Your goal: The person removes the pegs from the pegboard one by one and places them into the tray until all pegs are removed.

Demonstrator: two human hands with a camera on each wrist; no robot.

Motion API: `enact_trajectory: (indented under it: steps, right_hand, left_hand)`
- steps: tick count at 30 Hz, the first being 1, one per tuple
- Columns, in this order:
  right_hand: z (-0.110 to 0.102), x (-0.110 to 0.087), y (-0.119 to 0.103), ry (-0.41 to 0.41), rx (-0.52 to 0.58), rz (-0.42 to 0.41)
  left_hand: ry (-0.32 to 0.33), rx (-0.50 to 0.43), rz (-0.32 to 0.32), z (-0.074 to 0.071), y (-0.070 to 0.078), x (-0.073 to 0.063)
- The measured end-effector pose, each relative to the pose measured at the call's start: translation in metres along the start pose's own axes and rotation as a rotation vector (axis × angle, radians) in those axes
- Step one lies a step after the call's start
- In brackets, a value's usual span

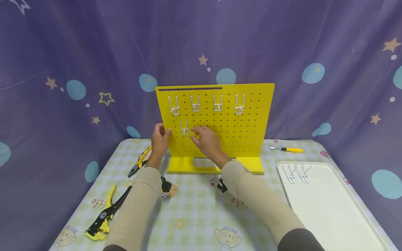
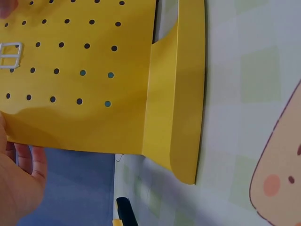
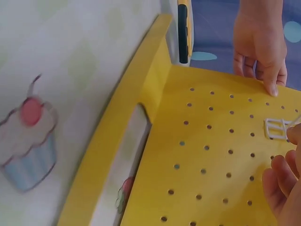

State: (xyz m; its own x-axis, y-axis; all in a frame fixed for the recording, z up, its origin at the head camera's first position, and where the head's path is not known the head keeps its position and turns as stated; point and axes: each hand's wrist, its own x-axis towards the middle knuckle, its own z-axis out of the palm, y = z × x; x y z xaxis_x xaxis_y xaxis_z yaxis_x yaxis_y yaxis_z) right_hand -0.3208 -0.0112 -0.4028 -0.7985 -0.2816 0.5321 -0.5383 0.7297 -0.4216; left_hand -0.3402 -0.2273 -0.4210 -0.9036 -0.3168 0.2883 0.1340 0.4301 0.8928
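A yellow pegboard (image 1: pixel 238 132) stands upright on the table, with several white wire hooks (image 1: pixel 195 103) along its upper rows. My left hand (image 1: pixel 159 141) grips the board's left edge, thumb on the front and fingers behind, as the right wrist view also shows. One white hook (image 1: pixel 184 128) hangs lower, near that edge. Just to its right is my right hand (image 1: pixel 208 143), thumb and forefinger apart in the head view. In the right wrist view the right fingertips (image 3: pixel 280 174) are close by the hook (image 3: pixel 275 128); whether they touch it I cannot tell.
On the right a white tray (image 1: pixel 333 209) carries two more white hooks (image 1: pixel 295 176); behind it lies a yellow-handled screwdriver (image 1: pixel 292 150). Left of the arms are pliers (image 1: pixel 138 163) and a yellow-black wire stripper (image 1: pixel 105 218). A purple curtain (image 1: pixel 188 42) hangs behind the board.
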Motion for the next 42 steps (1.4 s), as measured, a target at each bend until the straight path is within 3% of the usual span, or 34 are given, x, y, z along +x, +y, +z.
enact_trajectory:
  steps: [16,32,42]
  right_hand:
    - [0.012,0.022,-0.015,-0.053,-0.075,0.101]
    - [0.018,0.024,-0.020,0.008,-0.077,0.039]
    - [0.017,0.031,-0.024,0.008,-0.104,0.046]
  left_hand:
    - [-0.024,0.049,-0.010,0.006,0.001,0.001]
    - [-0.022,0.050,-0.025,0.000,0.003,-0.003]
    - [-0.022,0.063,-0.028,-0.002,0.002,-0.001]
